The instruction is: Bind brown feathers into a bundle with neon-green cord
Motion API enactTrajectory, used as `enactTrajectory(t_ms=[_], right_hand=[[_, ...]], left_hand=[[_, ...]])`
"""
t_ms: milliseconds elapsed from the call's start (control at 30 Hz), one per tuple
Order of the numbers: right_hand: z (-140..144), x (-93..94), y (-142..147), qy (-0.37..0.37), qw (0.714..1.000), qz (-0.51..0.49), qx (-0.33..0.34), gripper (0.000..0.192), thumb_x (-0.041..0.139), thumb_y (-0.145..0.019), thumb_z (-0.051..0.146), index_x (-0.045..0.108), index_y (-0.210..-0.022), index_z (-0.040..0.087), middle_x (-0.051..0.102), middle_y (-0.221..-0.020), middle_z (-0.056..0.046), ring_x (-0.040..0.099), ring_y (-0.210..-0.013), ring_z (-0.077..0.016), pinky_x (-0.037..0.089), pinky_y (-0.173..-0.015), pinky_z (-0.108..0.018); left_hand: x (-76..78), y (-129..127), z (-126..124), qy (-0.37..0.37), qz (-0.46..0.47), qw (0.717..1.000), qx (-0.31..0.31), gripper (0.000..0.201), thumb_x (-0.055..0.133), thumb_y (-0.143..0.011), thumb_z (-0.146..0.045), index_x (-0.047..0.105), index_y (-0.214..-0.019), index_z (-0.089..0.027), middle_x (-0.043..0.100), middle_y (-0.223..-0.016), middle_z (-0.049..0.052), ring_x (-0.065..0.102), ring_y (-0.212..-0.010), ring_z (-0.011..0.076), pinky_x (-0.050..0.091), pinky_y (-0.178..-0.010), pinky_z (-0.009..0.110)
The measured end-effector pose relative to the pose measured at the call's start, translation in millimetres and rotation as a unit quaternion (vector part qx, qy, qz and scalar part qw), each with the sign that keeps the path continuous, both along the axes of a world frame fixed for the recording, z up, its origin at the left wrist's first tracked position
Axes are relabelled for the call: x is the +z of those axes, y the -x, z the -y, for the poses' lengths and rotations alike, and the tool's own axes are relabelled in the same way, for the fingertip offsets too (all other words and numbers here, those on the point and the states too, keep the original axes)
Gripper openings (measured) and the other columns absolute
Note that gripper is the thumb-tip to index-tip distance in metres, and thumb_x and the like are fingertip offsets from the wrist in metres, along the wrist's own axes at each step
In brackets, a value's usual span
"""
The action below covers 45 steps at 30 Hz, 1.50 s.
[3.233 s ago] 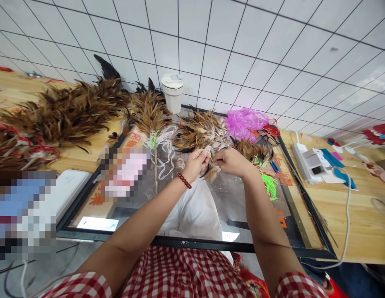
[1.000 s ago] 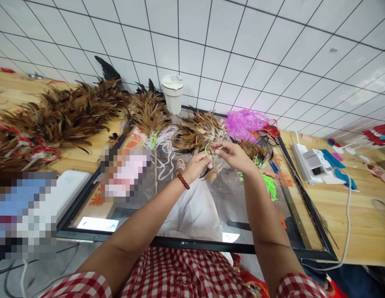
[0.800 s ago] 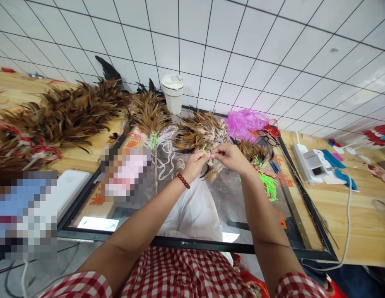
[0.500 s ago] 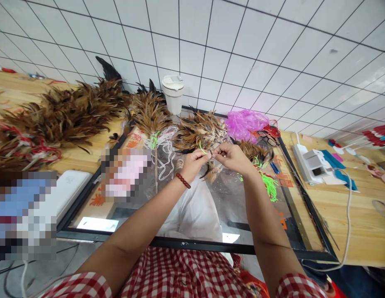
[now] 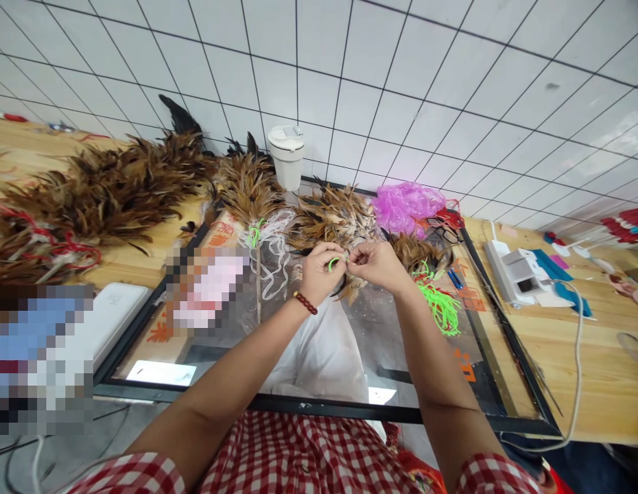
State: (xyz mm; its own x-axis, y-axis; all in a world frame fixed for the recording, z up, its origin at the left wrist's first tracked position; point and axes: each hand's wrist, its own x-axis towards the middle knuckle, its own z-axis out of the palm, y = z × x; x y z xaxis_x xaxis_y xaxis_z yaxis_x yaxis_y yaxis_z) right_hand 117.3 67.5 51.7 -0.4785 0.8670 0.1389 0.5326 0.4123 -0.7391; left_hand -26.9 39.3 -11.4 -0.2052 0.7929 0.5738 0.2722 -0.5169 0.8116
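At left hand, green cord, white cup (lidded)

Wood surface, tiled wall at 12 o'clock. White lidded cup upright, 11. Crumpled pink plastic bag, 2. White plastic unit, 3, blue scraps beside. White cable curving, 4. White slab, between 8 and 9.

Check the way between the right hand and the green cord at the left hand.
Nothing visible blocks it. The left hand pinches the green cord, and the right hand's fingertips are close beside it; contact is too small to tell. The feather bundle lies beyond both hands.
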Motion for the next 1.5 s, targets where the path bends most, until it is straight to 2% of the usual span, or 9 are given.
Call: enactTrajectory(t_ms=[167, 333, 567, 667, 767, 1033, 1267, 1400, 1500], right_hand=[[4.6, -0.1, 7.7, -0.013, 0.999, -0.021, -0.026, 0.005, 0.060, -0.062, 0.018, 0.063, -0.063, 0.015, 0.059, -0.054, 0.002, 0.047, -0.048, -0.0072, 0.035, -0.047, -0.019], [7.2, -0.7, 11.7, -0.018, 0.999, -0.038, -0.027, 0.004, 0.061, -0.064, 0.018, 0.062, -0.062, 0.016, 0.057, -0.053, 0.002, 0.047, -0.049, -0.0079, 0.036, -0.048, -0.020], [-2.7, -1.2, 0.7, 0.138, 0.979, -0.122, 0.088, 0.025, 0.060, -0.078, 0.037, 0.065, -0.069, 0.015, 0.062, -0.062, -0.001, 0.054, -0.056, -0.0104, 0.042, -0.055, -0.023], [-8.6, -3.9, -1.9, 0.173, 0.966, -0.182, 0.057, 0.032, 0.059, -0.080, 0.046, 0.065, -0.071, 0.016, 0.063, -0.062, -0.001, 0.058, -0.056, -0.0112, 0.044, -0.056, -0.024], [-10.6, -8.0, 0.8, 0.190, 0.958, -0.211, 0.036, 0.031, 0.071, -0.071, 0.047, 0.065, -0.076, 0.017, 0.064, -0.066, 0.000, 0.057, -0.056, -0.0109, 0.044, -0.055, -0.024], [-12.7, -15.3, 1.7, 0.127, 0.969, -0.214, 0.006, 0.022, 0.069, -0.070, 0.037, 0.064, -0.070, 0.016, 0.057, -0.063, 0.002, 0.046, -0.057, -0.0090, 0.037, -0.056, -0.024], [-12.1, -6.4, 3.9, 0.304, 0.902, -0.308, -0.001, 0.025, 0.059, -0.073, 0.040, 0.044, -0.067, 0.020, 0.037, -0.060, 0.006, 0.026, -0.047, -0.0061, 0.025, -0.045, -0.022], [-11.1, -6.3, 0.8, 0.249, 0.932, -0.263, 0.017, 0.029, 0.071, -0.070, 0.043, 0.058, -0.078, 0.019, 0.049, -0.066, 0.004, 0.037, -0.052, -0.0067, 0.031, -0.049, -0.022], [-11.2, -10.3, 0.6, 0.186, 0.951, -0.244, 0.030, 0.032, 0.077, -0.064, 0.043, 0.062, -0.075, 0.017, 0.056, -0.069, 0.002, 0.047, -0.061, -0.0091, 0.039, -0.059, -0.024]], left_hand=[[-1.0, 0.6, -0.8, -0.032, -0.023, 0.997, 0.066, 0.011, 0.059, -0.074, -0.010, 0.067, -0.072, -0.017, 0.067, -0.087, 0.006, 0.064, -0.083, 0.0143, 0.051, -0.078, 0.029], [-2.0, 2.3, -2.6, 0.006, 0.008, 0.998, 0.064, 0.010, 0.059, -0.078, -0.016, 0.069, -0.074, -0.018, 0.069, -0.084, 0.006, 0.064, -0.083, 0.0152, 0.051, -0.080, 0.030], [2.5, 4.2, 0.6, 0.028, 0.062, 0.997, 0.033, 0.013, 0.062, -0.082, -0.026, 0.074, -0.081, -0.021, 0.071, -0.083, 0.005, 0.064, -0.079, 0.0156, 0.051, -0.079, 0.031], [4.9, 5.1, 2.2, 0.016, 0.062, 0.998, 0.019, 0.013, 0.063, -0.081, -0.028, 0.075, -0.080, -0.021, 0.071, -0.082, 0.005, 0.064, -0.078, 0.0156, 0.051, -0.078, 0.032], [5.6, 5.8, 2.8, 0.006, 0.063, 0.998, 0.017, 0.012, 0.065, -0.080, -0.027, 0.075, -0.080, -0.021, 0.071, -0.082, 0.005, 0.064, -0.077, 0.0155, 0.050, -0.077, 0.031], [2.1, 5.5, 0.9, 0.007, 0.047, 0.999, -0.003, 0.012, 0.066, -0.079, -0.029, 0.075, -0.079, -0.021, 0.072, -0.081, 0.005, 0.064, -0.075, 0.0148, 0.052, -0.073, 0.030], [2.8, 2.2, 4.1, 0.019, 0.064, 0.998, -0.007, 0.014, 0.063, -0.081, -0.028, 0.073, -0.077, -0.020, 0.071, -0.081, 0.005, 0.063, -0.071, 0.0135, 0.052, -0.063, 0.026], [2.9, 4.4, 2.9, 0.024, 0.059, 0.998, 0.001, 0.013, 0.063, -0.081, -0.028, 0.073, -0.077, -0.020, 0.071, -0.080, 0.004, 0.063, -0.070, 0.0134, 0.051, -0.067, 0.028], [2.3, 4.3, 1.8, 0.020, 0.061, 0.998, 0.005, 0.012, 0.063, -0.080, -0.027, 0.073, -0.076, -0.020, 0.071, -0.080, 0.004, 0.062, -0.070, 0.0132, 0.051, -0.067, 0.027]])
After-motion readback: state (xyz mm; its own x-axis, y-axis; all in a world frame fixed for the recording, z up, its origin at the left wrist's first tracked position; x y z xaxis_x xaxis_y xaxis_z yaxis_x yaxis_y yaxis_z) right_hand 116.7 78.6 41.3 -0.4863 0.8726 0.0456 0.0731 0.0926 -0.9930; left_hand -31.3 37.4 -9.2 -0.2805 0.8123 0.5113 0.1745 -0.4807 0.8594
